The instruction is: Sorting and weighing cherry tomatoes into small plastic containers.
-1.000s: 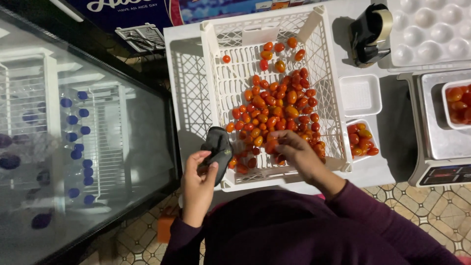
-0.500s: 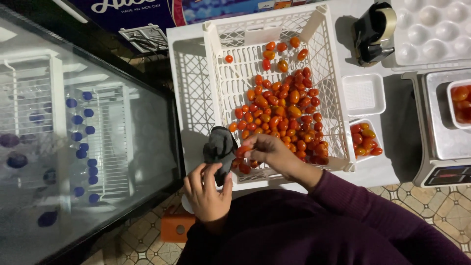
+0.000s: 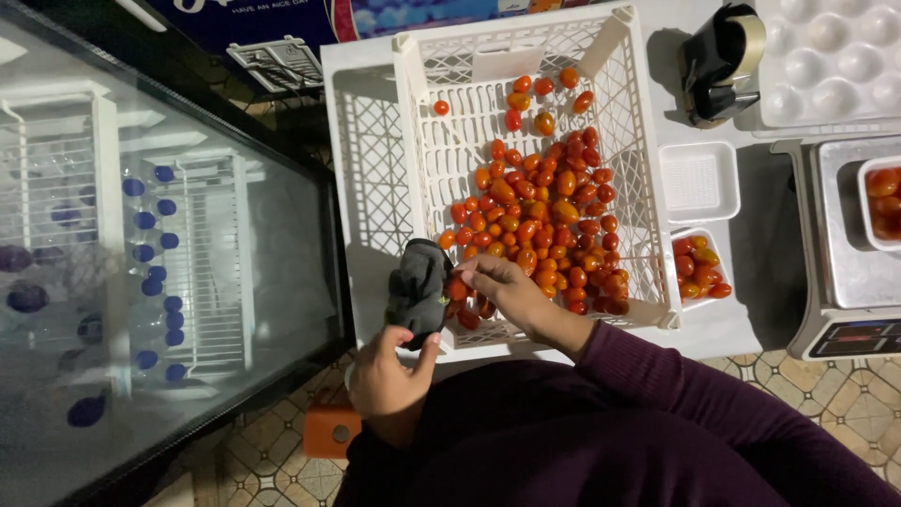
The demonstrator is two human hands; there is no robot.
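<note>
A white plastic crate (image 3: pixel 375 178) holds a heap of small red and orange cherry tomatoes (image 3: pixel 549 221). At its near edge my left hand (image 3: pixel 385 376) grips a dark grey cloth (image 3: pixel 418 291), bunched and held upright. My right hand (image 3: pixel 502 286) reaches in from the right with its fingertips pinched on a tomato (image 3: pixel 457 288) pressed against the cloth. Several more tomatoes lie just under that hand.
Right of the crate stand an empty white tray (image 3: pixel 699 180) and a small tray of tomatoes (image 3: pixel 696 266). A scale (image 3: pixel 845 235) carries another filled tray (image 3: pixel 882 202). A tape dispenser (image 3: pixel 718 61) and an egg tray (image 3: pixel 831 56) sit behind. A glass-topped cooler (image 3: pixel 150 244) is left.
My right hand has left the tomato heap and come left to the cloth with a tomato. My left hand with the cloth stays at the crate's near edge.
</note>
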